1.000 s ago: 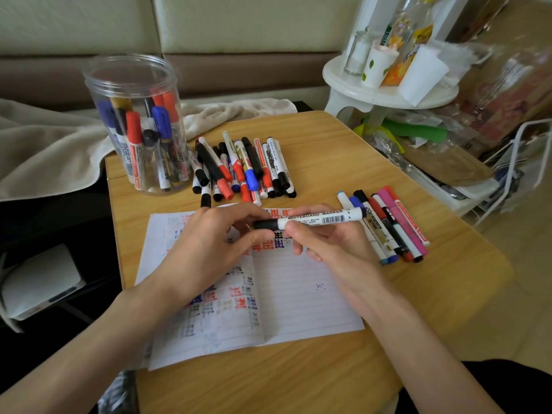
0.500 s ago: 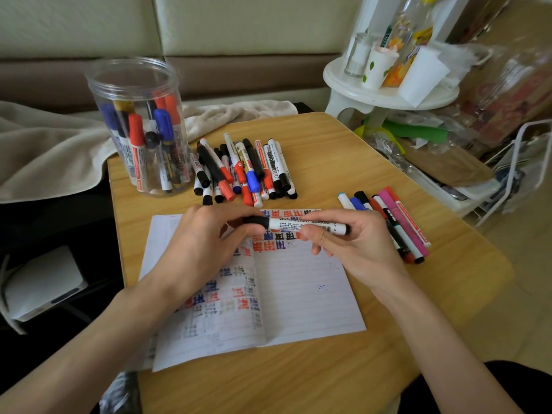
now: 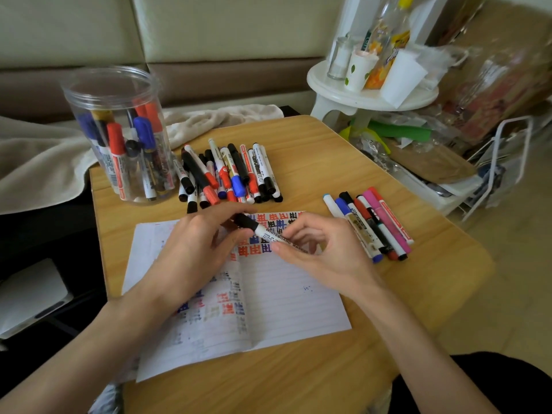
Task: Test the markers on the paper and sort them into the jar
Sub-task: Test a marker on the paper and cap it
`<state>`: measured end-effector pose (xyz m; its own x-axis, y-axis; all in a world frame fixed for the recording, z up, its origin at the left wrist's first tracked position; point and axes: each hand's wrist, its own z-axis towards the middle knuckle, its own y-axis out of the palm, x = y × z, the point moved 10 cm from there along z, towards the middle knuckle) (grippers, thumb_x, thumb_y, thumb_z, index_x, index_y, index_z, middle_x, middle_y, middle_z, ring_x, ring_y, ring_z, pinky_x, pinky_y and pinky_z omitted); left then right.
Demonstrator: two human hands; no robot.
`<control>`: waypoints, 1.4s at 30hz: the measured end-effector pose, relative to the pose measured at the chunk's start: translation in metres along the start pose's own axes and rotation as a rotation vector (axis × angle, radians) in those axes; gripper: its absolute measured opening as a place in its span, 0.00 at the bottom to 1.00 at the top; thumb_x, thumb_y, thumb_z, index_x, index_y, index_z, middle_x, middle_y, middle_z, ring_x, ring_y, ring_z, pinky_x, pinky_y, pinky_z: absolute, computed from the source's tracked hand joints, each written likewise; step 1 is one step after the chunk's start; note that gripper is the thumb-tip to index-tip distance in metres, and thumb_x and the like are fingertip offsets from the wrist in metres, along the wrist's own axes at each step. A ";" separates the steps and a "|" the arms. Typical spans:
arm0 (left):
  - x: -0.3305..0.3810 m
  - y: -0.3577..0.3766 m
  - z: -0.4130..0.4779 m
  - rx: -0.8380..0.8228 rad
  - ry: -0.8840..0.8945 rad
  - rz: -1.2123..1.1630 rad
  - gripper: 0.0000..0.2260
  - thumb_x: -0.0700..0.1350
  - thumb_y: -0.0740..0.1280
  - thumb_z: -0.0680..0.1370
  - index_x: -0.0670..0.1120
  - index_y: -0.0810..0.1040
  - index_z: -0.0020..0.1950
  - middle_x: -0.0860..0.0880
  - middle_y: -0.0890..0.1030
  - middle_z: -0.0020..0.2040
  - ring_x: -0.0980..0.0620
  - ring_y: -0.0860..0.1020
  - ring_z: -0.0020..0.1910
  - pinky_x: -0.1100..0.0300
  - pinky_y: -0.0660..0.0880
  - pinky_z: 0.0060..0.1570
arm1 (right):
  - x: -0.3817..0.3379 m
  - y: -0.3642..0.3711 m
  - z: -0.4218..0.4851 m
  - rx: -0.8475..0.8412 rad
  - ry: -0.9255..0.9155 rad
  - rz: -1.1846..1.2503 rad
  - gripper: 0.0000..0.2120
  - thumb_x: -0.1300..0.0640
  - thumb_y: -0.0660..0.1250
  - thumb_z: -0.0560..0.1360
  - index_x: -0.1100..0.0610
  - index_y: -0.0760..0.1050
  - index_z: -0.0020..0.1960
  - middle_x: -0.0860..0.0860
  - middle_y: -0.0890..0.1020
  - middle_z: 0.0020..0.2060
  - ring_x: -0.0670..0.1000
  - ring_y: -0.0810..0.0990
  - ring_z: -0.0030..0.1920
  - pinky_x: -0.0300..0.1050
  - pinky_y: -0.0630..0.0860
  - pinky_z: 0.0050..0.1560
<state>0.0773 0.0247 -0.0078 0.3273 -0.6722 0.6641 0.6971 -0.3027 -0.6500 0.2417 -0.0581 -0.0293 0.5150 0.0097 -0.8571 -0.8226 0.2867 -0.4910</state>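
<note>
A white whiteboard marker with a black cap (image 3: 270, 233) is held over the lined paper (image 3: 286, 300). My left hand (image 3: 197, 249) pinches its black cap and my right hand (image 3: 322, 252) grips the white barrel. The paper bears rows of red, blue and black test marks. A clear plastic jar (image 3: 116, 135) at the table's far left holds several markers upright. A pile of several markers (image 3: 230, 174) lies behind the paper. A second row of markers (image 3: 370, 225) lies to the right of my right hand.
The wooden table (image 3: 328, 162) ends close on the right. A white stool (image 3: 370, 97) with cups and bottles stands beyond it, with bags and a white rack on the floor. A beige blanket (image 3: 38, 162) lies behind the jar.
The marker has come down and left from level to tilted, capped end up-left. My right hand slid along the barrel toward the cap. My left hand stays on the cap.
</note>
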 end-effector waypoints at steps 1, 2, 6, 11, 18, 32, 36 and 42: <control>0.000 0.002 0.000 0.008 -0.005 -0.001 0.21 0.50 0.71 0.78 0.55 0.76 0.71 0.62 0.81 0.53 0.67 0.79 0.50 0.78 0.70 0.46 | 0.001 -0.003 0.000 0.023 -0.005 -0.033 0.07 0.54 0.80 0.73 0.54 0.84 0.48 0.42 0.87 0.40 0.44 0.84 0.41 0.32 0.74 0.39; 0.000 0.003 0.001 0.015 -0.004 0.001 0.24 0.51 0.71 0.77 0.56 0.74 0.73 0.61 0.80 0.56 0.67 0.78 0.51 0.78 0.71 0.46 | 0.001 -0.009 -0.001 0.066 -0.010 -0.067 0.06 0.54 0.80 0.73 0.53 0.84 0.48 0.40 0.86 0.39 0.42 0.83 0.41 0.32 0.73 0.38; 0.004 0.004 0.007 0.031 0.011 -0.013 0.23 0.51 0.70 0.78 0.56 0.73 0.73 0.60 0.77 0.59 0.62 0.79 0.54 0.72 0.74 0.46 | 0.012 -0.050 -0.009 0.354 0.019 -0.319 0.07 0.51 0.79 0.74 0.53 0.83 0.43 0.39 0.82 0.35 0.40 0.79 0.40 0.30 0.71 0.37; 0.010 0.013 0.010 0.043 0.021 -0.012 0.17 0.50 0.70 0.79 0.53 0.78 0.68 0.63 0.77 0.55 0.67 0.78 0.52 0.74 0.72 0.45 | 0.030 -0.079 -0.019 0.583 0.124 -0.744 0.14 0.44 0.77 0.71 0.53 0.82 0.48 0.50 0.81 0.47 0.55 0.77 0.55 0.52 0.76 0.55; 0.013 0.020 0.014 0.024 0.042 -0.019 0.14 0.50 0.69 0.80 0.54 0.78 0.66 0.63 0.78 0.56 0.63 0.79 0.53 0.69 0.76 0.48 | 0.058 -0.078 -0.011 0.475 0.214 -0.845 0.26 0.41 0.72 0.75 0.43 0.75 0.72 0.51 0.75 0.71 0.59 0.66 0.76 0.65 0.64 0.71; 0.008 0.014 0.013 0.043 0.027 -0.050 0.15 0.54 0.66 0.80 0.53 0.80 0.65 0.62 0.79 0.55 0.62 0.80 0.53 0.63 0.77 0.44 | 0.052 -0.078 -0.009 0.516 0.145 -0.772 0.21 0.41 0.73 0.76 0.48 0.82 0.66 0.51 0.81 0.62 0.55 0.73 0.71 0.61 0.63 0.72; 0.008 0.012 0.012 0.046 0.021 -0.069 0.15 0.54 0.66 0.79 0.53 0.80 0.64 0.62 0.80 0.56 0.62 0.80 0.53 0.64 0.76 0.45 | 0.051 -0.079 -0.006 0.516 0.161 -0.746 0.22 0.38 0.71 0.77 0.47 0.81 0.67 0.50 0.81 0.62 0.54 0.71 0.71 0.58 0.60 0.71; 0.007 0.010 0.011 0.046 0.006 -0.060 0.14 0.53 0.67 0.80 0.52 0.80 0.64 0.61 0.80 0.56 0.63 0.80 0.53 0.64 0.76 0.45 | 0.057 -0.076 -0.003 0.491 0.186 -0.709 0.23 0.35 0.70 0.77 0.45 0.80 0.67 0.48 0.79 0.65 0.53 0.70 0.73 0.58 0.62 0.70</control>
<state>0.0935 0.0249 -0.0052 0.2808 -0.6579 0.6988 0.7438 -0.3110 -0.5916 0.3330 -0.0823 -0.0415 0.7819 -0.4711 -0.4083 -0.1052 0.5458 -0.8313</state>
